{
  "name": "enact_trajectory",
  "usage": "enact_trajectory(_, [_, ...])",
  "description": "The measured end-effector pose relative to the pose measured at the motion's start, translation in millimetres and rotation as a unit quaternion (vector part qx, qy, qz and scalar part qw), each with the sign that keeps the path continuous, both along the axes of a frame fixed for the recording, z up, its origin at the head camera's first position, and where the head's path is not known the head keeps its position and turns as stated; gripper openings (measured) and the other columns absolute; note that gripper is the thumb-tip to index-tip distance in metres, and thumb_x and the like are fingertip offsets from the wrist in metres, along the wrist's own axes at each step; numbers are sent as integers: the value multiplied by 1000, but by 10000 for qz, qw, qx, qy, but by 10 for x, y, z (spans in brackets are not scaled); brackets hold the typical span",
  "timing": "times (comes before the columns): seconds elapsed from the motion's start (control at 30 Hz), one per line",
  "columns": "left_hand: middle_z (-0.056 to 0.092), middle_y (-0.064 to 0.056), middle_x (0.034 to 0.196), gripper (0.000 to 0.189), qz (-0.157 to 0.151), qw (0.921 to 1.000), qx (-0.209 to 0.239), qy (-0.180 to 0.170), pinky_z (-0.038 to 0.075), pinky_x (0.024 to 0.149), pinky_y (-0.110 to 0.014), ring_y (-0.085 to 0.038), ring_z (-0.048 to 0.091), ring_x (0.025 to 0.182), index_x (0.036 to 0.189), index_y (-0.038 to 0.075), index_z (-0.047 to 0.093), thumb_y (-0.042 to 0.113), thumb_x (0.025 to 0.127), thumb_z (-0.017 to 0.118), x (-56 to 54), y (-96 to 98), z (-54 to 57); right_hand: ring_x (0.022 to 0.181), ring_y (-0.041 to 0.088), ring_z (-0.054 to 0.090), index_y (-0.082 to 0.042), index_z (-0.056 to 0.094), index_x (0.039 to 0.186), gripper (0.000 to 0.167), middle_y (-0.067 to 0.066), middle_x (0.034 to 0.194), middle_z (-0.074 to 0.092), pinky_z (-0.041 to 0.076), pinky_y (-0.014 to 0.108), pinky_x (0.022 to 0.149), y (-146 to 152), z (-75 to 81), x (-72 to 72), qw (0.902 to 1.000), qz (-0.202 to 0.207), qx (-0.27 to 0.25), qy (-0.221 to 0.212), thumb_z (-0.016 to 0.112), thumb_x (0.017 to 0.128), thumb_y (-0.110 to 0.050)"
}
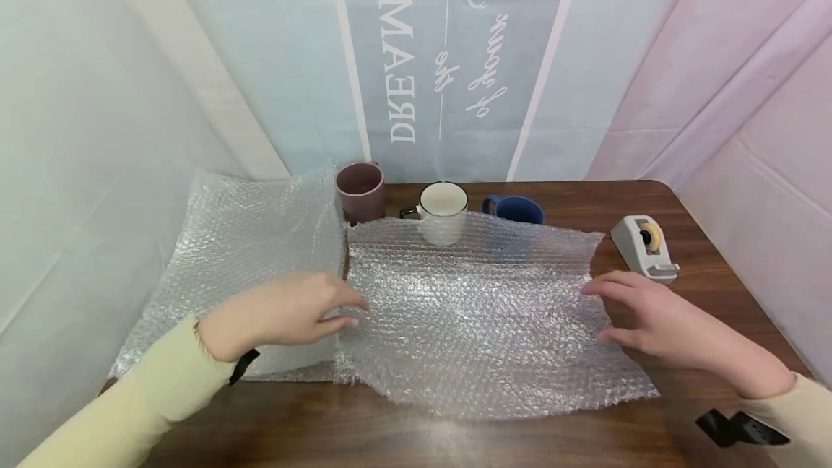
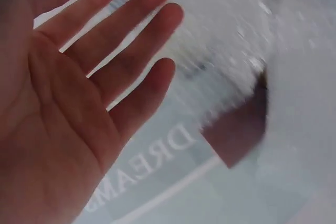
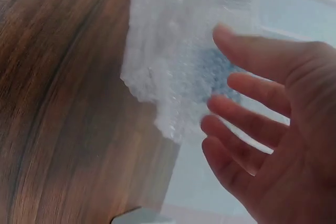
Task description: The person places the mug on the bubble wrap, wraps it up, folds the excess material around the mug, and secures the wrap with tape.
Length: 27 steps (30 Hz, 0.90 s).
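Note:
A sheet of clear bubble wrap (image 1: 468,331) lies spread across the middle of the table, its far edge raised in front of the mugs. Over its left edge hovers my left hand (image 1: 292,309), and its fingers look loosely extended in the left wrist view. My right hand (image 1: 656,316) is at the sheet's right edge, fingers apart and slightly bent, with nothing gripped. Behind the wrap stand a white mug (image 1: 442,199) with a black rim and a blue mug (image 1: 518,209); their lower parts show through the plastic. A maroon mug (image 1: 361,202) stands at the left of them.
More bubble wrap (image 1: 253,244) lies at the left, reaching up against the wall. A white tape dispenser (image 1: 633,245) with yellowish tape stands on the right of the brown wooden table (image 1: 312,425). Fabric with printed lettering (image 1: 399,56) hangs behind the table.

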<state>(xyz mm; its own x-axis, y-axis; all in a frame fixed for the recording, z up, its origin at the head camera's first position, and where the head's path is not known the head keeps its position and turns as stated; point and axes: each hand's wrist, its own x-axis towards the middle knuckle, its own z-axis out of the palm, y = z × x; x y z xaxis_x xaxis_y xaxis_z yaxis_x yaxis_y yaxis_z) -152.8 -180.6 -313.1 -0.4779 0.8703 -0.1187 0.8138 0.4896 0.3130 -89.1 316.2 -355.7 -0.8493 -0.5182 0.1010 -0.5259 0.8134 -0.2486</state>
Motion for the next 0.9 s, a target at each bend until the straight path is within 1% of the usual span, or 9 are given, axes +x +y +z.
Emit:
enact_trajectory(0.07, [68, -4, 120, 36, 84, 9998, -101, 142, 52, 94, -43, -23, 64, 110, 122, 9, 68, 30, 94, 70, -94, -23, -40, 120, 31, 51, -10, 59, 136, 80, 10, 137, 52, 52, 48, 83, -38, -18, -29, 9995, 126, 168, -250, 92, 67, -31])
enact_trajectory(0.17, [58, -9, 137, 64, 133, 9990, -232, 346, 46, 102, -48, -30, 53, 127, 133, 9, 62, 49, 85, 75, -209, -31, -157, 132, 43, 34, -14, 45, 149, 100, 19, 154, 30, 49, 54, 87, -88, -66, -68, 9962, 105, 261, -823, 92, 64, -38])
enact_trajectory(0.3, [27, -15, 160, 110, 139, 9976, -464, 501, 32, 111, -57, -40, 25, 144, 150, 13, 45, 75, 63, 73, -269, 0, -359, 141, 45, 17, -24, 32, 157, 114, 16, 163, 7, 52, 43, 82, -155, -138, -112, 9876, -58, 352, -1528, 94, 61, -36])
enact_trajectory(0.4, [8, -18, 165, 132, 93, 9955, -654, 679, 23, 113, -62, -45, 8, 148, 156, 15, 33, 82, 50, 71, -261, 38, -494, 144, 46, 10, -23, 27, 159, 123, 14, 165, -3, 52, 35, 75, -193, -202, -142, 9840, -10, 476, -1715, 96, 58, -32])
enact_trajectory(0.47, [1, -20, 165, 140, 62, 9932, -776, 863, 20, 114, -63, -46, 1, 148, 158, 16, 28, 85, 45, 71, -246, 60, -563, 145, 47, 7, -19, 26, 159, 126, 16, 165, -7, 53, 36, 77, -206, -243, -156, 9835, 64, 560, -1719, 97, 56, -31])
enact_trajectory(0.6, [-5, -23, 164, 150, 67, 9895, -1004, 1036, 17, 115, -62, -47, -5, 148, 160, 15, 22, 86, 38, 73, -214, 90, -662, 146, 49, 0, -16, 22, 160, 133, 16, 164, -14, 51, 51, 89, -211, -309, -178, 9822, 110, 637, -1766, 97, 51, -32])
enact_trajectory(0.77, [-7, -22, 164, 154, 173, 9854, -1448, 875, 13, 117, -58, -47, -7, 147, 161, 17, 16, 86, 36, 74, -192, 112, -748, 145, 52, -3, -22, 16, 161, 140, 19, 163, -16, 36, 69, 100, -185, -354, -242, 9750, 137, 620, -2128, 96, 48, -40])
enact_trajectory(0.83, [-9, -20, 164, 154, 227, 9835, -1633, 747, 12, 117, -57, -46, -7, 148, 161, 19, 13, 86, 37, 73, -187, 120, -772, 144, 53, -5, -22, 15, 161, 141, 21, 163, -15, 29, 74, 101, -171, -367, -284, 9707, 186, 585, -2322, 95, 47, -43])
enact_trajectory(0.9, [-8, -19, 164, 153, 281, 9824, -1740, 627, 12, 118, -56, -45, -7, 148, 161, 20, 12, 85, 37, 74, -187, 124, -792, 144, 55, -5, -21, 15, 161, 141, 23, 163, -13, 27, 75, 102, -161, -373, -319, 9671, 238, 569, -2469, 94, 47, -46])
